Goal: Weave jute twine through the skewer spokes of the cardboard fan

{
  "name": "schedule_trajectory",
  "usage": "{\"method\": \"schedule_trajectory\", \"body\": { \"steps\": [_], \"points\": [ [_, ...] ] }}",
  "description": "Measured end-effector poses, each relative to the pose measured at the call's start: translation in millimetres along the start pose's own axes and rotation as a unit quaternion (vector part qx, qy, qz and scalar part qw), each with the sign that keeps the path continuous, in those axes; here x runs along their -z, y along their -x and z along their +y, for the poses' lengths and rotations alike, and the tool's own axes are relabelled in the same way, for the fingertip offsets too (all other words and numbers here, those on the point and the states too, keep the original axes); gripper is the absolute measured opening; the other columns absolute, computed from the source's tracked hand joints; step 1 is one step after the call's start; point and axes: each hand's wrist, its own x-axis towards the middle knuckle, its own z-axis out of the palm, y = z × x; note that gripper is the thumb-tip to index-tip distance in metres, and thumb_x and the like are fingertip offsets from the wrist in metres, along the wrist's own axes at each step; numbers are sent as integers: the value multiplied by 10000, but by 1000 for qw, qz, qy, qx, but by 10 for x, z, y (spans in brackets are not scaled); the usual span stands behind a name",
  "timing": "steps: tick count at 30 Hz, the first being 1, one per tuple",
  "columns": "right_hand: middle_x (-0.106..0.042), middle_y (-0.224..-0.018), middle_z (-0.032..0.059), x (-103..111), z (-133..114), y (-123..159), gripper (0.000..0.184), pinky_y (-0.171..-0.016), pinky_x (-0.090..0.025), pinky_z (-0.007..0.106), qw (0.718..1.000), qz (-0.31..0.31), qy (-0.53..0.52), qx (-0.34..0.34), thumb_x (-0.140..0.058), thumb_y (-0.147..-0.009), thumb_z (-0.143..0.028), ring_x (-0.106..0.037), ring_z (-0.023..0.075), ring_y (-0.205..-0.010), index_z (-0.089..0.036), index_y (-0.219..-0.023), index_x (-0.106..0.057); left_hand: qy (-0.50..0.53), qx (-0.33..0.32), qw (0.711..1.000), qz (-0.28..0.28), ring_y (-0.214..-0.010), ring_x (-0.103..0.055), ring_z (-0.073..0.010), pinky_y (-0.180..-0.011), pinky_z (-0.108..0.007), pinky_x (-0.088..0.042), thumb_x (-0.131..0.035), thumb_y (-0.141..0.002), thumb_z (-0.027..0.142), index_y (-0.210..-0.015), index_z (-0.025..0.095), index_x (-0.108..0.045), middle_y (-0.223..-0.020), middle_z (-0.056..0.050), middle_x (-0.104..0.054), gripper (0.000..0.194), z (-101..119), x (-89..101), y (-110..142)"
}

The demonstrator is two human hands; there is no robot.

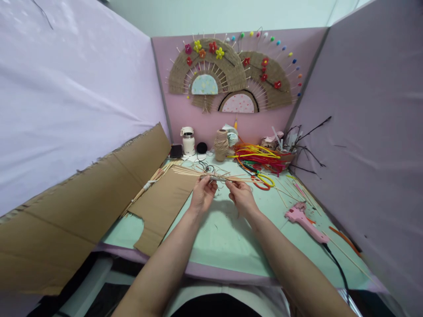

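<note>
Between my two hands is a fan frame of thin wooden sticks [217, 178], seen nearly edge-on, its sticks spreading out to left and right. My left hand [204, 192] pinches its near edge at the left, thumb on top. At the right end of that edge, the thumb and fingers of my right hand [241, 195] are closed on it too. The frame is held above the green tabletop, with loose strands of twine around it. Its underside is hidden from me.
Cut cardboard [165, 193] lies left, beside a bundle of sticks [145, 187]. Behind stand a twine spool [221, 145] and a white bottle [188, 143]. Scissors [266, 179], pipe cleaners [257, 154] and a pink glue gun [306, 222] with a cord lie right. Decorated fans [211, 57] hang behind.
</note>
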Motion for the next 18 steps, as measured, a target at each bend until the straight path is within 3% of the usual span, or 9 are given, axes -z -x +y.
{"method": "schedule_trajectory", "body": {
  "steps": [9,18],
  "points": [
    [-421,-567,-85,-1,-1,48,387,-424,-234,232,994,-15,61,87,-773,-684,-467,-310,78,-463,-210,-941,-641,-23,24,999,-13,-649,-600,-79,-615,-197,-442,-755,-673,199,-837,171,-562,-877,-49,-720,255,-27,21,15],
    [-537,-642,-43,-32,-64,103,394,-457,-272,233,992,-5,65,110,-759,-710,-478,-355,89,-507,-193,-953,-638,-39,10,998,-48,-755,-644,-116,-696,-247,-455,-772,-682,209,-967,206,-578,-974,-43,-722,345,-8,-22,78]
  ]
}}
